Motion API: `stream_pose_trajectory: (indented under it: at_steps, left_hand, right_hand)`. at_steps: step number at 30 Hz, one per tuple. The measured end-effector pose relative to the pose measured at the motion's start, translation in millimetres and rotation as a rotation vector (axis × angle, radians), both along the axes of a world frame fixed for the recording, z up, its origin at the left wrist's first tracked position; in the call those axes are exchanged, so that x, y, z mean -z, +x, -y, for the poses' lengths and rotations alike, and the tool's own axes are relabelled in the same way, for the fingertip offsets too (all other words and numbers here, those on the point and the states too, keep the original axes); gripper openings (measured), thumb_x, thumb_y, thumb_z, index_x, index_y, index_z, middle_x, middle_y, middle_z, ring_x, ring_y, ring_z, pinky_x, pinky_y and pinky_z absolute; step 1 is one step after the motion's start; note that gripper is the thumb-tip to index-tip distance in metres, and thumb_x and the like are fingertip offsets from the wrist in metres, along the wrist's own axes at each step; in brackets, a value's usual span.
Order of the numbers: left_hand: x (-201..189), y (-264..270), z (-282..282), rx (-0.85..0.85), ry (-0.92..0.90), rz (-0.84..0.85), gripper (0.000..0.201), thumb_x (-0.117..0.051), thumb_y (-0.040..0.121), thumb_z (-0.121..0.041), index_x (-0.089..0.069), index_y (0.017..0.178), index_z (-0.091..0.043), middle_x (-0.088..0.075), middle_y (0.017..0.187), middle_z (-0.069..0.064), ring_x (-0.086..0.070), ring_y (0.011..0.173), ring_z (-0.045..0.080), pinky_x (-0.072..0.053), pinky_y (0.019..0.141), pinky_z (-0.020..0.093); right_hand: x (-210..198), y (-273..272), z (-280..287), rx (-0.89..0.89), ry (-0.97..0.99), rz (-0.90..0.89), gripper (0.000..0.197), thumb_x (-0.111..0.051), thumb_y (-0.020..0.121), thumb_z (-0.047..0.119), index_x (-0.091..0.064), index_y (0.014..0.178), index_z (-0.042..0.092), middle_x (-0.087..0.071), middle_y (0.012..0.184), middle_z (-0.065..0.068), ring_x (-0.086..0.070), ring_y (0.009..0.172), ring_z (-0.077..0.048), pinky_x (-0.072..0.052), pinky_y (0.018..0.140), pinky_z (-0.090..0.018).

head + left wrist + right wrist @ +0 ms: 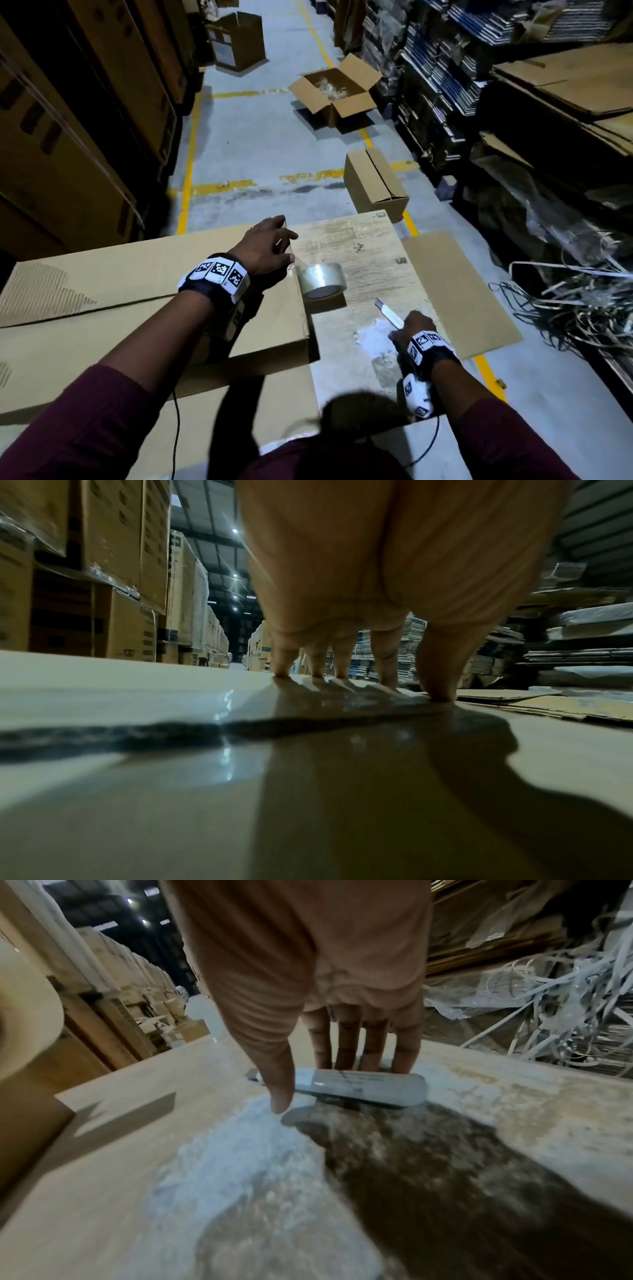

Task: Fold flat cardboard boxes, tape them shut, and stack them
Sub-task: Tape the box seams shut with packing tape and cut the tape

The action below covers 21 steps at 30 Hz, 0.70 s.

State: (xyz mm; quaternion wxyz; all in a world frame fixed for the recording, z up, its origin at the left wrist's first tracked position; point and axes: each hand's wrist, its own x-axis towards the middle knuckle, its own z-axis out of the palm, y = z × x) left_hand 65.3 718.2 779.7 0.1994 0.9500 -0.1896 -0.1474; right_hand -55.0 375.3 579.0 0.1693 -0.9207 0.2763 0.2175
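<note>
A large cardboard box [154, 274] lies on the wooden table [373, 240], its top seam glossy with clear tape [222, 723]. My left hand [270, 245] presses straight fingers [387, 666] down on the box's far right corner. A roll of clear tape [322, 279] stands just right of that corner and shows at the left edge of the right wrist view [24, 1010]. My right hand [412, 329] holds a utility knife [388, 312] that lies flat on the table. Its thumb is on the near side of the knife [363, 1087] and its fingers [346, 1047] are on the far side.
A closed small box [375, 183] and an open box [337, 92] stand on the floor beyond the table. A flat cardboard sheet [459, 291] lies to the table's right, beside tangled strapping [565, 301]. Tall cartons [68, 120] line the left, stacked flat cardboard [565, 85] the right.
</note>
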Motion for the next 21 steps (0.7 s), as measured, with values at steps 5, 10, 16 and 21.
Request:
stream_pose_trajectory:
  at_steps: [5, 10, 16, 21]
  left_hand:
    - [3.7, 0.6, -2.6, -0.01, -0.008, 0.001, 0.05, -0.073, 0.088, -0.029, -0.06, 0.135, -0.023, -0.025, 0.162, 0.008, -0.023, 0.15, 0.025, -0.025, 0.12, 0.043]
    - [-2.3, -3.0, 5.1, 0.045, 0.067, 0.019, 0.045, -0.069, 0.092, -0.028, -0.059, 0.135, -0.022, -0.026, 0.161, 0.009, -0.026, 0.148, 0.027, -0.027, 0.119, 0.042]
    - [-19.3, 11.0, 22.0, 0.182, 0.14, -0.034, 0.042, -0.067, 0.093, -0.022, -0.059, 0.135, -0.021, -0.045, 0.145, 0.008, -0.038, 0.138, 0.026, -0.033, 0.111, 0.034]
    - [-17.9, 21.5, 27.0, 0.223, 0.17, -0.089, 0.038, -0.067, 0.094, -0.028, -0.061, 0.132, -0.024, -0.067, 0.119, 0.009, -0.06, 0.113, 0.026, -0.044, 0.097, 0.034]
  right_hand:
    - [7.1, -11.1, -5.0, -0.122, -0.013, -0.094, 0.023, -0.071, 0.087, 0.028, -0.054, 0.09, 0.012, -0.066, 0.092, -0.008, -0.059, 0.068, -0.022, -0.046, 0.057, -0.026]
    - [-17.8, -11.4, -30.4, 0.411, 0.688, 0.105, 0.026, -0.058, 0.094, 0.024, -0.046, 0.078, 0.006, -0.049, 0.063, -0.011, -0.047, 0.047, -0.022, -0.036, 0.052, -0.029]
    - [-77.9, 19.8, -62.8, 0.743, 1.171, 0.308, 0.004, -0.055, 0.091, 0.009, -0.051, 0.09, 0.008, -0.046, 0.058, -0.004, -0.027, 0.038, -0.014, -0.023, 0.041, -0.021]
    - [-102.7, 27.4, -117.9, 0.685, 1.369, 0.316, 0.038, -0.076, 0.088, 0.039, -0.065, 0.117, 0.017, -0.075, 0.093, -0.017, -0.028, 0.04, -0.009, -0.024, 0.037, -0.019]
